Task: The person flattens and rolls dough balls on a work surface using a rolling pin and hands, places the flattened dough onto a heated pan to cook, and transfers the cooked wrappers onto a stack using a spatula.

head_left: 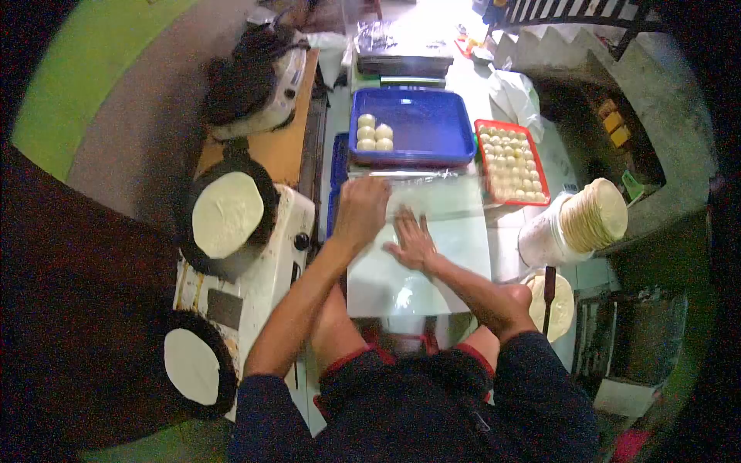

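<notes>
My right hand (414, 241) lies palm down on a glossy white board (386, 285), its fingers spread. Farther left, my left hand (364, 207) is closed near the board's upper left corner; motion blurs its fingers, and what they hold, if anything, cannot be made out. A crinkled clear plastic sheet (432, 179) runs along the far edge of the board, close to both hands. Just beyond stands a blue tray (432, 123) with several round dough balls (367, 133) in its left part.
Left, two dark pans (268, 212) (225, 370) hold flat dough rounds (226, 216) (191, 366) on a white stove (289, 239). Right are a red tray (546, 181) of dough balls, a flatbread stack (593, 220) on a white bucket (538, 241), and a dark-handled tool (549, 289) over another round (563, 309).
</notes>
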Motion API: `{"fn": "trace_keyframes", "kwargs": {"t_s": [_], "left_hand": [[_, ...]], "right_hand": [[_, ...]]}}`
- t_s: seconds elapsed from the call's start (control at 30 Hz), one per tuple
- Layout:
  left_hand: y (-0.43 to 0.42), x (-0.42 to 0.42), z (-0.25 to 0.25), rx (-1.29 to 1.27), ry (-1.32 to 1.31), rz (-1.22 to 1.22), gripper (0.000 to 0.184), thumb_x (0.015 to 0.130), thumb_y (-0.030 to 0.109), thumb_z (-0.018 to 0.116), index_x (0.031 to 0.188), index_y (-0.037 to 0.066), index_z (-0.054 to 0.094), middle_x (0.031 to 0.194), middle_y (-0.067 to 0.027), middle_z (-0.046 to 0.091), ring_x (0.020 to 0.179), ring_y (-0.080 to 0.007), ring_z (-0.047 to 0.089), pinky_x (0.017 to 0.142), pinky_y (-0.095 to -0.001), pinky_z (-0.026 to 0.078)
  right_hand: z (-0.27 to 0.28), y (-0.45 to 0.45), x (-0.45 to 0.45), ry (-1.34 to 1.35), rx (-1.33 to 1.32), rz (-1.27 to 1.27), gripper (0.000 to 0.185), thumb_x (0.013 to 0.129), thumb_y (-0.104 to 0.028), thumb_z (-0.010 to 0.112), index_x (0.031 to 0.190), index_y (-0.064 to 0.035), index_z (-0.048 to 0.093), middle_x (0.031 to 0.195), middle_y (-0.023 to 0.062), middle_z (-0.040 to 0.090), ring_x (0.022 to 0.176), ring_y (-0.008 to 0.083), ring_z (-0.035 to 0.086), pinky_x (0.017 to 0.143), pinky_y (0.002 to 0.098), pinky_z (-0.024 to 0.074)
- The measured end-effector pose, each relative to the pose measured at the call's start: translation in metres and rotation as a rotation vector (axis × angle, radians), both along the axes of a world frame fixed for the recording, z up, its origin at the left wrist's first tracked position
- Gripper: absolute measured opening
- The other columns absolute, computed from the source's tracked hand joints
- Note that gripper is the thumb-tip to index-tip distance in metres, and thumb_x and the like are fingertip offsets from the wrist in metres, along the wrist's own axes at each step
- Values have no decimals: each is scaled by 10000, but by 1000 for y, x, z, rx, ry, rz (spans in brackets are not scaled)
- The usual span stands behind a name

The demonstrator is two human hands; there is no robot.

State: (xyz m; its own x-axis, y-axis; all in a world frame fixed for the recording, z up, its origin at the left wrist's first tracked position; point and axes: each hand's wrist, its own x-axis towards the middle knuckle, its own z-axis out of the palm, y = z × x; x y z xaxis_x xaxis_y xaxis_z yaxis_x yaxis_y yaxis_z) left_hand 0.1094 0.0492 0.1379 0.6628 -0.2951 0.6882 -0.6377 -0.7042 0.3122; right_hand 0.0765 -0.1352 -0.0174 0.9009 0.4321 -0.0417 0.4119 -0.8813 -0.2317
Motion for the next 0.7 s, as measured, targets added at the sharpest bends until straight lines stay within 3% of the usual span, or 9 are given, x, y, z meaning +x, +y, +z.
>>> {"fn": "trace_keyframes", "kwargs": {"t_s": [0.17, 0.3, 0.33, 0.4, 0.47, 0.5, 0.57, 0.63, 0.7], "left_hand": [[20, -57, -30, 28, 137, -51, 99, 842, 59, 652, 936, 74, 624, 861, -108, 589, 881, -315, 587, 846, -465, 420], [35, -103, -58, 158, 175, -15, 135, 821, 69, 679, 946, 85, 632, 875, -105, 587, 892, -319, 577, 856, -467, 421], [37, -113, -59, 169, 245, -38, 160, 817, 84, 690, 968, 86, 637, 890, -108, 595, 913, -326, 578, 875, -468, 423], [38, -142, -64, 182, 405, -70, 215, 810, 116, 713, 1013, 87, 648, 920, -114, 609, 954, -339, 581, 912, -470, 428], [30, -163, -81, 229, 444, -108, 322, 803, 158, 736, 1101, 88, 635, 1010, -124, 615, 1006, -338, 581, 945, -472, 436], [24, -171, -93, 251, 461, -127, 376, 800, 179, 748, 1145, 89, 628, 1055, -129, 617, 1032, -337, 581, 962, -473, 439], [7, -179, -151, 172, 521, -213, 465, 798, 214, 755, 1219, 95, 596, 1147, -140, 597, 1078, -339, 577, 968, -474, 450], [-20, -179, -177, 174, 592, -273, 483, 811, 210, 726, 1256, 100, 576, 1200, -148, 582, 1105, -339, 576, 943, -468, 468], [-49, -183, -191, 284, 588, -248, 412, 829, 172, 667, 1225, 97, 583, 1183, -150, 590, 1095, -339, 583, 900, -454, 484]], "right_hand": [[12, -34, -58, 53, 62, 65, 888, 980, -568, 452, 1553, 51, 172, 1628, 258, 155, 1523, 387, 132, 1237, 503, 133], [18, -95, -38, 181, 321, 22, 703, 951, -468, 549, 1460, -4, 411, 1500, 277, 411, 1434, 392, 356, 1202, 482, 263], [-28, -149, -28, 198, 527, -34, 597, 953, -411, 556, 1392, -14, 475, 1419, 253, 493, 1365, 389, 434, 1157, 488, 330], [-21, -205, -19, 352, 880, -371, 420, 949, -282, 572, 1282, -27, 556, 1294, 206, 601, 1250, 377, 545, 1070, 483, 434], [35, -233, 1, 141, 727, -457, 359, 931, -164, 582, 1267, -39, 571, 1271, 173, 620, 1212, 360, 572, 1032, 453, 471], [34, -247, 19, -194, 426, -235, 380, 920, -119, 582, 1293, -49, 568, 1291, 163, 612, 1222, 351, 565, 1035, 433, 471], [47, -199, 61, -130, 343, -235, 456, 895, -63, 597, 1348, -59, 552, 1352, 159, 575, 1264, 344, 539, 1055, 404, 458], [21, -137, 112, -98, 337, -95, 588, 876, -89, 641, 1442, -131, 486, 1398, 178, 533, 1309, 353, 500, 1092, 464, 419], [18, -65, 124, -187, 48, -133, 666, 858, -178, 705, 1473, -185, 449, 1429, 182, 494, 1371, 372, 421, 1122, 549, 354]]}}
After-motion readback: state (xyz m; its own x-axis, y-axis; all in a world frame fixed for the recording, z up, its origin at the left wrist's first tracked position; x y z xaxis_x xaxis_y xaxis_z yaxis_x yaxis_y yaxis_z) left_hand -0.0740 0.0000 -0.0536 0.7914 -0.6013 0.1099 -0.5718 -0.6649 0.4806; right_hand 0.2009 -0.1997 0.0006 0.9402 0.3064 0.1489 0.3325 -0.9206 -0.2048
